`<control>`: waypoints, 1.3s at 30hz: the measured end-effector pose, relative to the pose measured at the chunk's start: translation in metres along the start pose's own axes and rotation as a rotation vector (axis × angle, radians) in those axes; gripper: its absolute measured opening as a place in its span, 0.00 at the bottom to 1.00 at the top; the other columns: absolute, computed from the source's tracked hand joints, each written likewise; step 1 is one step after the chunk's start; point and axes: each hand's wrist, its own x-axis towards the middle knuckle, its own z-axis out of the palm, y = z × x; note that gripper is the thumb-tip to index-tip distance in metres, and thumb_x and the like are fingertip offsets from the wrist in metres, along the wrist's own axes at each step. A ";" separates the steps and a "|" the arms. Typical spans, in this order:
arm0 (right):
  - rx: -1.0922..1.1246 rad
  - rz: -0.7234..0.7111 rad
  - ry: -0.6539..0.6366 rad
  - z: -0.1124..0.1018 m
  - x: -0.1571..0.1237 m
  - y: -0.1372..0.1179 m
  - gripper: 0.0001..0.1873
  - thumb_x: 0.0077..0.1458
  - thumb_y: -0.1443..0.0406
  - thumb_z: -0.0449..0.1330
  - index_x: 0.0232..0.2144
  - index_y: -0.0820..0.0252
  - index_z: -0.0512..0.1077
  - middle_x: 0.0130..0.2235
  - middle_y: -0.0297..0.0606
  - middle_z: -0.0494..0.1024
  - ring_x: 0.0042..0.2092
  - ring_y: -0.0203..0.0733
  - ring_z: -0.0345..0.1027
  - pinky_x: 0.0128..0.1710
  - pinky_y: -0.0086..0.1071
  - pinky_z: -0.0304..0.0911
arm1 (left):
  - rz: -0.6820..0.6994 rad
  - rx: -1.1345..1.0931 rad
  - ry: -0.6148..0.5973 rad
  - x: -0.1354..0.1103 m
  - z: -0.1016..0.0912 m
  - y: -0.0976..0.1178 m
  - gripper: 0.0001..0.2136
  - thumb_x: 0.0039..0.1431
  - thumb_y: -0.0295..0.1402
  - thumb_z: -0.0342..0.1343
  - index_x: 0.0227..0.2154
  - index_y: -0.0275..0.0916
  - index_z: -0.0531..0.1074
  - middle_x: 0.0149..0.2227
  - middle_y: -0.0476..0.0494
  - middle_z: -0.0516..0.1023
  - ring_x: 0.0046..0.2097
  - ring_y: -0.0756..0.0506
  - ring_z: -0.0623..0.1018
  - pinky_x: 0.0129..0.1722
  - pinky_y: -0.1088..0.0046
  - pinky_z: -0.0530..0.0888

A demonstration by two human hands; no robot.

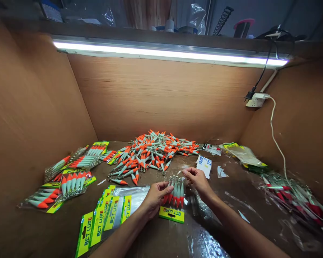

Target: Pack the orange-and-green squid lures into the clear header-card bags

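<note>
My left hand (158, 197) is closed on the side of a clear lure packet (171, 214), its yellow-green BCT LURE header pointing towards me. Inside stand several squid-jig lures (174, 193), pale green with orange-red tips, their hooked ends at the packet's far end. Just beyond that end, my right hand (197, 181) pinches with thumb and forefinger; a small thin white strip (179, 172) shows at the fingertips. To the left of my left hand, flat BCT LURE bags (98, 222) lie fanned in a stack.
A heap of loose lures (153, 148) lies against the back panel. Filled packets (75, 182) sit on the left, red-and-white lures in plastic (298, 200) on the right. A handwritten white card (204, 166) and plastic scraps lie behind my right hand. A white cable (273, 125) hangs from the power socket.
</note>
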 end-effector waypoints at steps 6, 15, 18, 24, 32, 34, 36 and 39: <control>-0.449 -0.545 0.003 -0.008 -0.014 -0.028 0.13 0.61 0.62 0.59 0.48 0.54 0.74 0.47 0.41 0.77 0.46 0.47 0.66 0.47 0.39 0.60 | -0.004 0.049 0.106 0.003 -0.005 -0.003 0.22 0.43 0.39 0.74 0.37 0.31 0.75 0.34 0.38 0.82 0.31 0.43 0.81 0.34 0.68 0.75; -0.596 -0.504 -0.244 -0.012 -0.010 -0.029 0.06 0.62 0.64 0.60 0.34 0.53 0.79 0.34 0.35 0.79 0.39 0.43 0.68 0.41 0.35 0.60 | 0.063 0.127 0.085 0.002 0.000 -0.002 0.19 0.44 0.40 0.72 0.33 0.32 0.76 0.32 0.43 0.80 0.32 0.46 0.78 0.34 0.73 0.71; -0.615 -0.518 -0.271 -0.014 -0.009 -0.028 0.07 0.63 0.63 0.60 0.36 0.52 0.79 0.35 0.35 0.79 0.40 0.43 0.68 0.42 0.36 0.60 | 0.063 0.197 0.043 0.000 0.000 0.000 0.19 0.47 0.42 0.70 0.35 0.33 0.76 0.32 0.45 0.78 0.31 0.48 0.75 0.32 0.75 0.70; -0.672 -0.549 -0.319 -0.015 -0.009 -0.028 0.08 0.64 0.62 0.59 0.37 0.53 0.79 0.35 0.37 0.78 0.42 0.45 0.67 0.44 0.37 0.60 | 0.076 0.431 0.049 0.001 -0.005 -0.004 0.18 0.48 0.44 0.68 0.24 0.34 0.71 0.22 0.53 0.67 0.24 0.53 0.65 0.23 0.79 0.60; -0.699 -0.573 -0.337 -0.016 -0.009 -0.032 0.11 0.66 0.61 0.56 0.39 0.53 0.79 0.34 0.38 0.76 0.41 0.44 0.66 0.43 0.37 0.60 | -0.098 0.295 0.110 -0.001 -0.005 -0.001 0.21 0.40 0.44 0.73 0.30 0.34 0.74 0.28 0.48 0.74 0.27 0.51 0.72 0.27 0.76 0.70; -0.700 -0.577 -0.333 -0.017 -0.008 -0.031 0.11 0.66 0.61 0.56 0.38 0.53 0.79 0.34 0.38 0.77 0.41 0.45 0.65 0.43 0.37 0.59 | -0.149 0.276 0.066 -0.002 -0.005 0.002 0.21 0.39 0.43 0.73 0.30 0.34 0.74 0.29 0.47 0.75 0.29 0.50 0.75 0.30 0.73 0.73; -0.700 -0.577 -0.339 -0.017 -0.008 -0.030 0.12 0.66 0.61 0.56 0.38 0.53 0.79 0.35 0.38 0.77 0.42 0.45 0.65 0.43 0.37 0.59 | -0.178 0.270 0.053 -0.002 -0.006 0.004 0.21 0.37 0.42 0.74 0.29 0.33 0.75 0.29 0.47 0.75 0.29 0.50 0.76 0.31 0.73 0.74; -0.704 -0.568 -0.354 -0.018 -0.008 -0.031 0.12 0.67 0.60 0.55 0.39 0.53 0.79 0.34 0.38 0.76 0.41 0.45 0.65 0.42 0.37 0.59 | -0.161 0.281 0.083 -0.001 -0.007 0.005 0.20 0.37 0.42 0.74 0.27 0.33 0.74 0.25 0.48 0.74 0.25 0.51 0.74 0.27 0.76 0.71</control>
